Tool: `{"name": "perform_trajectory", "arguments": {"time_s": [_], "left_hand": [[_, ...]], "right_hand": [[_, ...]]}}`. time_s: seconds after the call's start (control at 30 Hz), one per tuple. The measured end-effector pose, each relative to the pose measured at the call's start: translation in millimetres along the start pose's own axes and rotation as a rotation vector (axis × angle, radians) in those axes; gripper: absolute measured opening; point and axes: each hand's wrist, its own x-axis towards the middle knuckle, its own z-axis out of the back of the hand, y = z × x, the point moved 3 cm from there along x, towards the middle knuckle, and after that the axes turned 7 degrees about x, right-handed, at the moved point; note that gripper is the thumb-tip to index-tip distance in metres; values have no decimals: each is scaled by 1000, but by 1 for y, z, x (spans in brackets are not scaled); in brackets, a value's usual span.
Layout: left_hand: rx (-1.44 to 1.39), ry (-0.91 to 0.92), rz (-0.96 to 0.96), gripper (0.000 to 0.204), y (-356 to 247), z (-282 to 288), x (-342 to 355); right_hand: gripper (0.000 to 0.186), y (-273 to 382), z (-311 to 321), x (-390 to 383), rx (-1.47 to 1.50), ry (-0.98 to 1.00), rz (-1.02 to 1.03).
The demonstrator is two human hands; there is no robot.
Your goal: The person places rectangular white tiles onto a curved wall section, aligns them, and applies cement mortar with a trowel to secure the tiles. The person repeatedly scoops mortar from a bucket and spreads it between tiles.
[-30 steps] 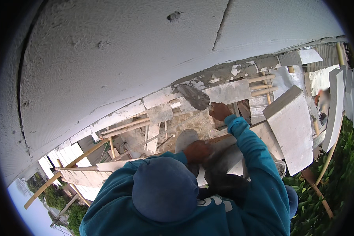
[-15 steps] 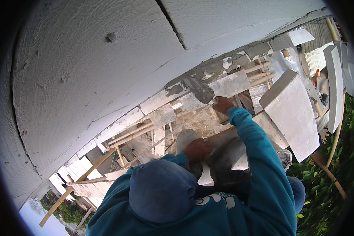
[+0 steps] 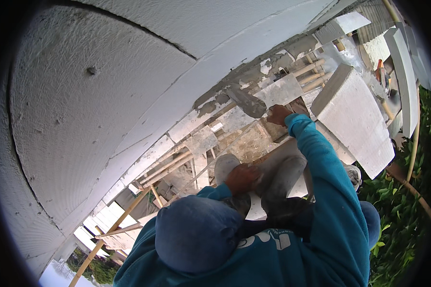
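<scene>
My right hand (image 3: pixel 278 115), at the end of a teal sleeve, is closed on a trowel whose handle is mostly hidden in the fist. The trowel's blade (image 3: pixel 249 102), coated in grey mortar, points up and left to the wet mortar strip (image 3: pixel 210 106) along the foot of the white block wall (image 3: pixel 105 100). Lower and to the left, my left hand (image 3: pixel 243 178) is held low with its fingers curled. What it grips, if anything, is hidden. Beside it are a pale rounded thing (image 3: pixel 226 166), of unclear kind, and a dusty grey trouser leg (image 3: pixel 287 174).
A large white block (image 3: pixel 357 115) leans at the right, near a container rim (image 3: pixel 353 174). Another long pale block (image 3: pixel 401 79) stands beyond it. Bamboo poles (image 3: pixel 311 76) and boards form scaffolding below, with gaps between them. Green leaves (image 3: pixel 397 201) fill the lower right.
The whole view has turned and shifted slightly. My right hand and the trowel have moved a little, keeping close to the mortar strip. My left hand stays beside the pale rounded thing.
</scene>
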Motion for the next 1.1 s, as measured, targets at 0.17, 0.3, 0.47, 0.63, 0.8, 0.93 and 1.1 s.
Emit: {"name": "perform_trajectory", "arguments": {"time_s": [0.17, 0.3, 0.47, 0.63, 0.8, 0.93, 1.1], "left_hand": [[11, 15, -36, 19, 1, 3, 1], [16, -12, -4, 18, -6, 12, 6], [0, -43, 19, 19, -7, 13, 6], [-12, 41, 37, 19, -5, 12, 7], [3, -17, -20, 19, -3, 10, 6], [11, -39, 16, 17, -1, 4, 5], [-30, -57, 5, 18, -5, 9, 5]], "right_hand": [[50, 27, -9, -16, 39, 108, 107], [36, 27, 4, -3, 102, 66, 104], [42, 22, -12, 18, 37, -40, 119], [46, 31, -28, 20, -57, 94, 194], [41, 38, -44, 19, -166, -82, 371], [22, 36, -25, 21, -369, -349, 301], [27, -23, 11, 23, -395, -527, 139]]}}
